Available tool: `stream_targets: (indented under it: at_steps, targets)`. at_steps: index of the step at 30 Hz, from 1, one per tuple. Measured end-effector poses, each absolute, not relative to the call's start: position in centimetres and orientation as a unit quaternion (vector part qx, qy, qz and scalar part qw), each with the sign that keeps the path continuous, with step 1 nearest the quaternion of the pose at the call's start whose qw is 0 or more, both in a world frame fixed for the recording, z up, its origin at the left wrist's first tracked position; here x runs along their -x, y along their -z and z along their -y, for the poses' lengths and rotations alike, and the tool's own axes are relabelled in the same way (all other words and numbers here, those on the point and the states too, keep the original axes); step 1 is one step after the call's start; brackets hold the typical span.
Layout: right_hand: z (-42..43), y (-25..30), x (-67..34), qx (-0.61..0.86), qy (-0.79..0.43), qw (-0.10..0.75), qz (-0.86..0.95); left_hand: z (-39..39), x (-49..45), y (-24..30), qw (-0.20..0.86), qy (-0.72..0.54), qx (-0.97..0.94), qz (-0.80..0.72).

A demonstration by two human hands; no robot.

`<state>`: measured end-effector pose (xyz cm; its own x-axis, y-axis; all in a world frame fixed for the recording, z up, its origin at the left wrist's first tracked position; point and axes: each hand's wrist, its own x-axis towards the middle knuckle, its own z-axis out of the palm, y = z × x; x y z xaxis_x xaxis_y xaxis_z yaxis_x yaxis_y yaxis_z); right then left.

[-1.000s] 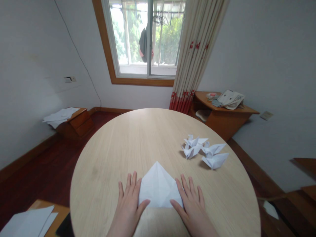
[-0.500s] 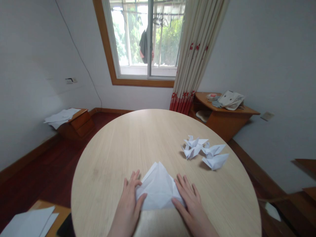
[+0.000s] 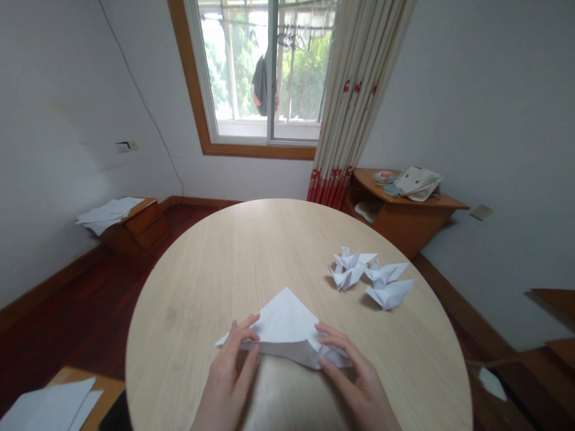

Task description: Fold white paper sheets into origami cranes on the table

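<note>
A folded sheet of white paper [image 3: 284, 320] lies near the front of a round light-wood table [image 3: 251, 257], its near edge lifted off the surface. My left hand [image 3: 231, 368] pinches the paper's left part between thumb and fingers. My right hand [image 3: 354, 383] grips the right corner, fingers curled on the paper. The sheet's pointed far tip faces away from me.
Several folded white paper birds [image 3: 371, 276] sit on the table's right side. A wooden corner shelf [image 3: 404, 206] with a bag stands by the curtain. Loose white sheets [image 3: 49, 407] lie at the lower left, and more paper rests on a low cabinet [image 3: 130, 218].
Both hands went from lying flat beside the paper to gripping it. The sheet's near edge has lifted and its sides have spread outward.
</note>
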<state>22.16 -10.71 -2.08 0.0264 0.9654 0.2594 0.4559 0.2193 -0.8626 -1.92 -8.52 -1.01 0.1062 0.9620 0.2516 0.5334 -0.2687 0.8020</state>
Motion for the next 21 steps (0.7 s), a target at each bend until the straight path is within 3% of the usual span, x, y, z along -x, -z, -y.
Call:
stream_targets:
  at_steps: [10,21]
  targets:
    - [11.2,0.6,-22.1,0.528,-0.329,0.480,0.618,9.5,1.6,-1.1,0.317,-0.379,-0.691,-0.527]
    - [10.9,1.2,-22.3,0.547,-0.296,0.426,0.657,9.6,1.6,-0.2,0.346,-0.325,-0.695,-0.540]
